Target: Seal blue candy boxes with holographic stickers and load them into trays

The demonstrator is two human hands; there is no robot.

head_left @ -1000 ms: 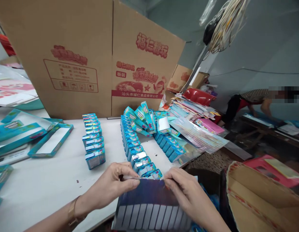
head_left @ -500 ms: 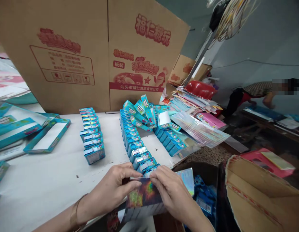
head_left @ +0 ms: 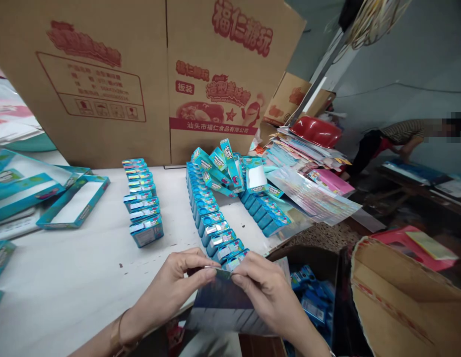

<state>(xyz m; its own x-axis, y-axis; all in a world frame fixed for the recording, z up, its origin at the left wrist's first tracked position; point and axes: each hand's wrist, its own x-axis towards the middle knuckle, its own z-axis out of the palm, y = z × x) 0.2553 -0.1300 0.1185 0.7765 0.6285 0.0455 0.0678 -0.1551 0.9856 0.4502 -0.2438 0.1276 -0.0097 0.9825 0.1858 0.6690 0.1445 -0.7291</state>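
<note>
At the table's front edge, my left hand [head_left: 178, 280] and my right hand [head_left: 267, 287] pinch the top edge of a shiny foil sticker sheet [head_left: 223, 297] between thumbs and fingertips. The sheet hangs down towards me, dark in its upper part with a paler band below. Whether a sticker is lifting off between the fingers is too small to tell. Just beyond the fingertips stands the near end of a long row of small blue boxes [head_left: 220, 238], several with silvery stickers across their tops. A second row of blue boxes [head_left: 146, 233] stands to the left.
Flat blue trays [head_left: 76, 203] lie at left. A tall carton [head_left: 215, 144] backs the table. Loose blue boxes [head_left: 211, 171] are heaped beside a third row [head_left: 265, 215]. Shiny sheets [head_left: 315, 198] overhang the right edge. A bin of blue boxes [head_left: 314, 302] and an open carton [head_left: 409, 297] stand right.
The sheet has tilted, so its rainbow glare is gone and it looks dark grey. Both hands stay pinched at its top edge. The camera view has shifted slightly.
</note>
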